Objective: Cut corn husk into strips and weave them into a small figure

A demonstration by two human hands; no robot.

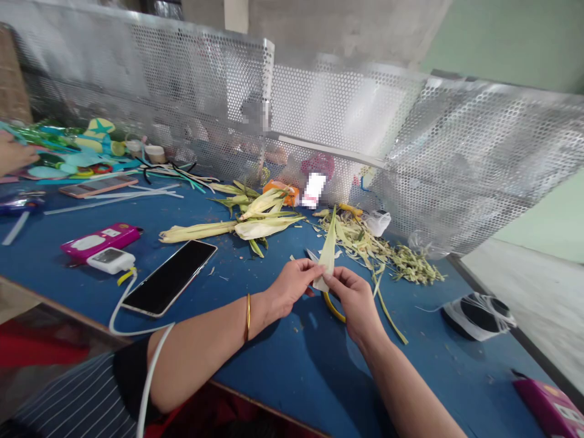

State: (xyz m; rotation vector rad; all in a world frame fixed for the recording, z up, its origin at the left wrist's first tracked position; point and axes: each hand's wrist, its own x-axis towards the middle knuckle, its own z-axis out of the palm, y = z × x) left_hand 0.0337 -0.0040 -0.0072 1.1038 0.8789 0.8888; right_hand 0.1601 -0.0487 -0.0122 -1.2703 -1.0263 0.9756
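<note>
Both my hands pinch the base of a pale green corn husk leaf [328, 250] that stands upright over the blue table [283, 365]. My left hand [291, 287], with a gold bangle on its wrist, grips the leaf from the left. From the right, my right hand [353, 298] closes on the same leaf. A yellow scissor handle [333, 307] shows below my right hand; the blades are hidden. A pile of whole husks [246, 222] lies behind my hands, and shredded husk scraps [387, 249] lie to the right.
A black phone [170, 277] on a white cable, a white power bank [111, 260] and a pink case [100, 238] lie at left. Perforated metal screens [347, 115] fence the back. A thread spool [477, 315] sits at right. Another person's hand [13, 153] rests far left among colourful craft pieces.
</note>
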